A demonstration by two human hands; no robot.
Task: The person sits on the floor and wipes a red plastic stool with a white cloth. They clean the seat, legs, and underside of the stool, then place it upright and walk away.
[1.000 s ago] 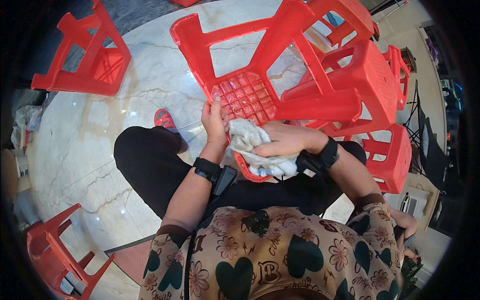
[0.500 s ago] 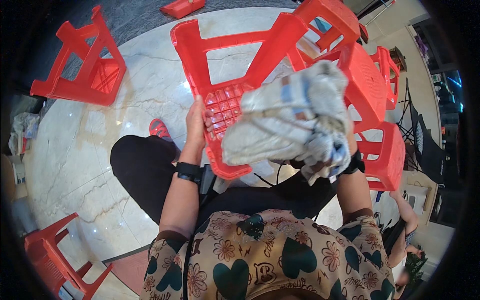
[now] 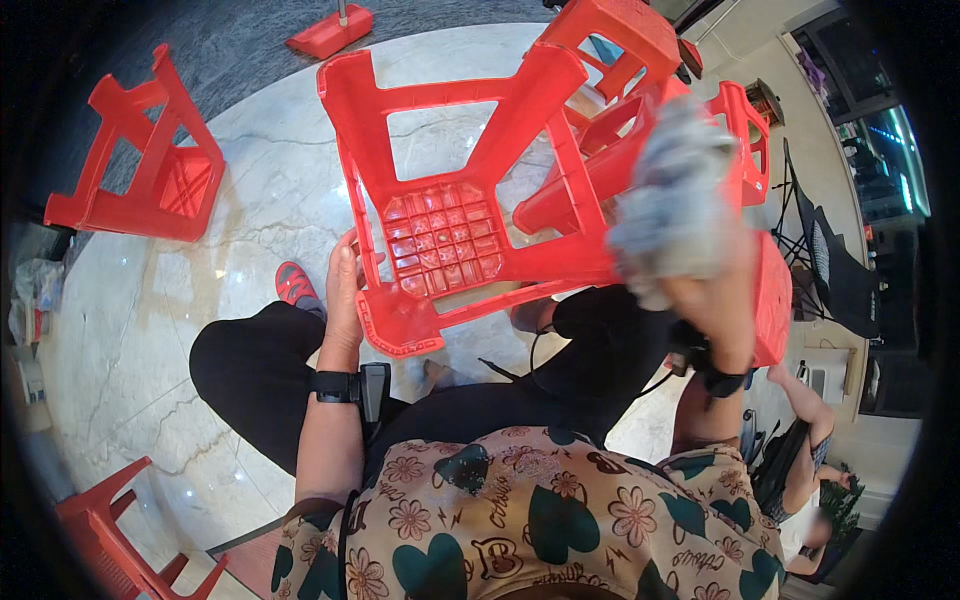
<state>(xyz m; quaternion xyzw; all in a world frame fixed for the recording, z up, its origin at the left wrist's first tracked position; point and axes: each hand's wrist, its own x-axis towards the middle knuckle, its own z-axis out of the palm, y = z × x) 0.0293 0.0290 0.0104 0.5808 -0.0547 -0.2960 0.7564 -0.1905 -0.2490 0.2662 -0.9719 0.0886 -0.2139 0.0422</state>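
Red plastic fills my view toward twelve o'clock: one stool [image 3: 445, 235] is held tipped, the ribbed underside of its seat facing my camera and its legs splayed around that grid. At nine o'clock from the middle, the left hand [image 3: 343, 290] is clamped on the stool's left edge, a fingertip showing just past the frame. At three o'clock, the right hand [image 3: 712, 300] comes through blurred; I read it as closed on a pale grey cloth [image 3: 672, 200], bunched at two o'clock, though I can't make out single fingers. From my angle the cloth overlaps the stool's right side, and I can't tell whether they touch.

Behind the cloth, around one to two o'clock, I get more red stools [image 3: 640, 35] crowded together. Well apart on the pale floor [image 3: 140, 330] are a side stool [image 3: 187, 185] at ten o'clock and a corner stool [image 3: 100, 540] at eight. I also see a red dustpan [image 3: 325, 38] at eleven, a black folding chair [image 3: 840, 270] at three and another person [image 3: 808, 412] at four.
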